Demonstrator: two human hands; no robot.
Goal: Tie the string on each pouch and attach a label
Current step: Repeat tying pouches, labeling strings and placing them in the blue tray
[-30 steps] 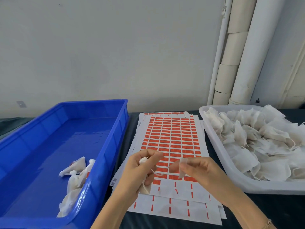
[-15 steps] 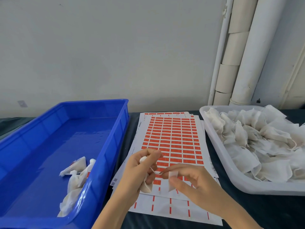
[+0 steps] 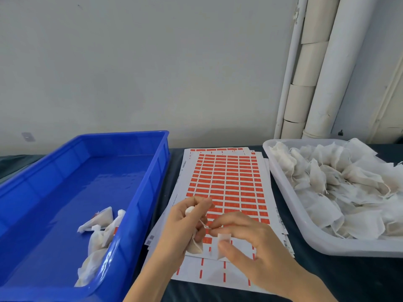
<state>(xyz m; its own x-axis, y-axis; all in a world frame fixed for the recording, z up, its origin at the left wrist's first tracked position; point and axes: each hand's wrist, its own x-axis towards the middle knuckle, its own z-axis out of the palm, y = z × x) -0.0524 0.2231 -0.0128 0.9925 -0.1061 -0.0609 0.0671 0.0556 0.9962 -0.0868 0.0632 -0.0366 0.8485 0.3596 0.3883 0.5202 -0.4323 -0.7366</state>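
My left hand (image 3: 187,223) grips a small white cloth pouch (image 3: 194,245) over the label sheets, its bottom hanging below my fingers. A thin string (image 3: 204,224) runs from the pouch toward my right hand (image 3: 246,243). My right hand pinches the string's end with its fingertips and holds a small white label (image 3: 222,239) against the thumb. Both hands hover over the stack of sheets with orange labels (image 3: 226,179).
A blue bin (image 3: 139,192) at the left holds a few pouches (image 3: 98,232) near its front right corner. A translucent white tub (image 3: 290,203) at the right is piled with several white pouches (image 3: 340,188). White pipes run up the wall at the back right.
My right hand has moved down and left toward my left hand, bringing the label close to the pouch's string. My left hand has stayed almost still.
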